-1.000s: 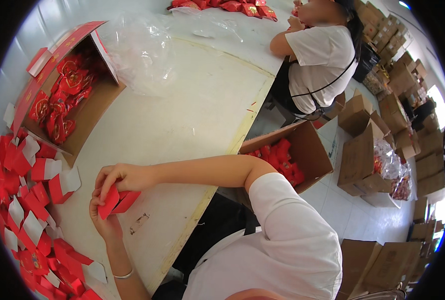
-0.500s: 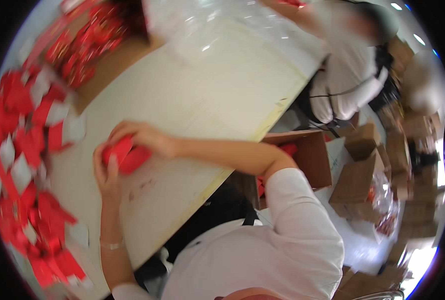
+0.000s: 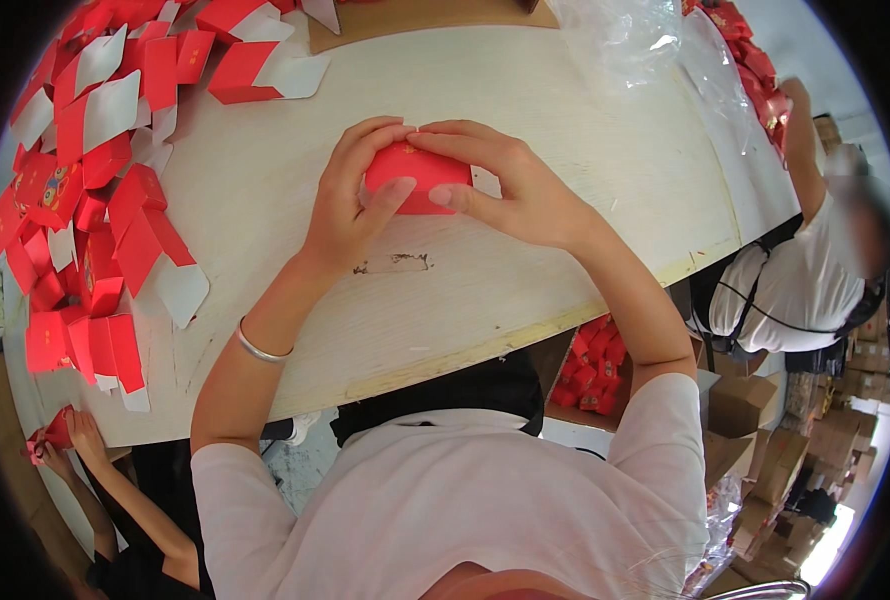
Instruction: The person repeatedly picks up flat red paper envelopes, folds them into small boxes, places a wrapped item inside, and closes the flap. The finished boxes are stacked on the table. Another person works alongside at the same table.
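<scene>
A small red cardboard box (image 3: 427, 178) sits between my two hands just above the white table. Round its left side curls my left hand (image 3: 343, 195), thumb on the near face and fingertips along the far top edge. My right hand (image 3: 525, 190) grips the other side in the same way, its thumb pressed to the front. Part of a white flap shows beside the right fingers. Both hands are closed on the box, and its far side is hidden by the fingers.
Many red boxes with white flaps (image 3: 105, 110) pile up at the left of the table. Clear plastic film (image 3: 625, 40) lies at the back. Beside my right elbow an open carton holds small red boxes (image 3: 593, 370). Co-workers' hands (image 3: 83, 438) show at lower left; another person (image 3: 795, 280) sits right.
The view has swung left, so the pile and table appear turned. My right hand has shifted from over the box to its right side; both hands still hold it.
</scene>
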### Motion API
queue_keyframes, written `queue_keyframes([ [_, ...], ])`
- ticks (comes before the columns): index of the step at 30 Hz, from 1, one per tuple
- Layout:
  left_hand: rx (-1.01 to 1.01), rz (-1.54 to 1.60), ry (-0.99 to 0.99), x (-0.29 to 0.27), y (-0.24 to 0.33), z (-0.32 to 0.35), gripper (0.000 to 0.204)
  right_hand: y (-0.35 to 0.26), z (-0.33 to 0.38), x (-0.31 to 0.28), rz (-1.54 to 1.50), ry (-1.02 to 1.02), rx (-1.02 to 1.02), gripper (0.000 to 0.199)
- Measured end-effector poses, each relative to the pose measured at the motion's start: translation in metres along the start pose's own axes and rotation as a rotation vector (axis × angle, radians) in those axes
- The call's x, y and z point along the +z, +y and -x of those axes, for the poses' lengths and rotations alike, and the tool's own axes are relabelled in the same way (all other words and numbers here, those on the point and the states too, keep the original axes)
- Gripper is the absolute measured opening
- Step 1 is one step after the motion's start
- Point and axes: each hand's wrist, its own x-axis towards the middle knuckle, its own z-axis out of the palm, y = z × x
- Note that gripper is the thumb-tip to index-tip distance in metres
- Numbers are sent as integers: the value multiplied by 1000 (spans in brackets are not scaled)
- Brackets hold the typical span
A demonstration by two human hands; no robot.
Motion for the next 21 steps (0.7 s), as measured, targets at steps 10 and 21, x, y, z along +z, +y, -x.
queue_keyframes([
  [10, -231, 189, -19, 5, 7, 2, 66, -12, -10, -14, -30, -78, 52, 32],
  [21, -95, 11, 9, 5, -1, 5, 50, -3, -1, 8, 281, 144, -129, 36],
])
